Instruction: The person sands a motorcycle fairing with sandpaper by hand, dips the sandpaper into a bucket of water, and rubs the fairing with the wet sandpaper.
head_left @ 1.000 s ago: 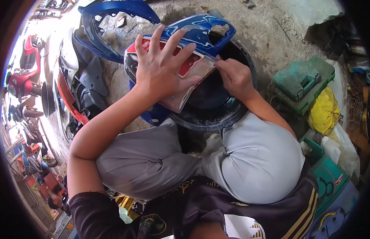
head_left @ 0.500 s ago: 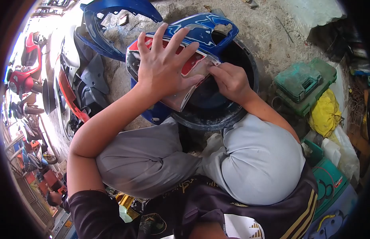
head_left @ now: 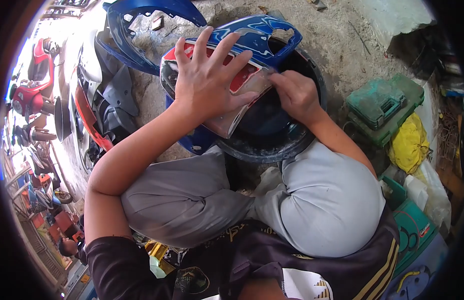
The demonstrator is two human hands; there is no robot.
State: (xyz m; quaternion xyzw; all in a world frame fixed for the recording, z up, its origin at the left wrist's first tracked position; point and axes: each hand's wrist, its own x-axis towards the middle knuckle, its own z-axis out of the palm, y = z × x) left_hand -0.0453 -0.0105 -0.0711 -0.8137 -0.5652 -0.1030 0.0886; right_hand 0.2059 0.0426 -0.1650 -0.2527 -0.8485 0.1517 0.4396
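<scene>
A motorcycle body panel (head_left: 223, 124) with red patches and scuffed grey areas lies tilted across a round black basin (head_left: 264, 151). My left hand (head_left: 204, 82) rests on its upper face, fingers spread wide. At the panel's right corner my right hand (head_left: 298, 96) is closed, its thumb and fingers pressed together. Whatever those fingers hold, if anything, is hidden and slightly blurred. A blue panel (head_left: 249, 39) with pale sanded streaks sits just beyond, over the basin's far rim.
Another blue fairing (head_left: 123, 45) lies on the rough ground at far left. Grey and red body parts (head_left: 119, 95) are piled at left. On the right are a green tool case (head_left: 377, 102), a yellow bag (head_left: 409, 142) and a teal box (head_left: 414, 225). Motorcycles and a person stand farther left.
My right hand has shifted slightly right along the panel's corner, its fingertips now blurred. My left hand stays spread on the panel.
</scene>
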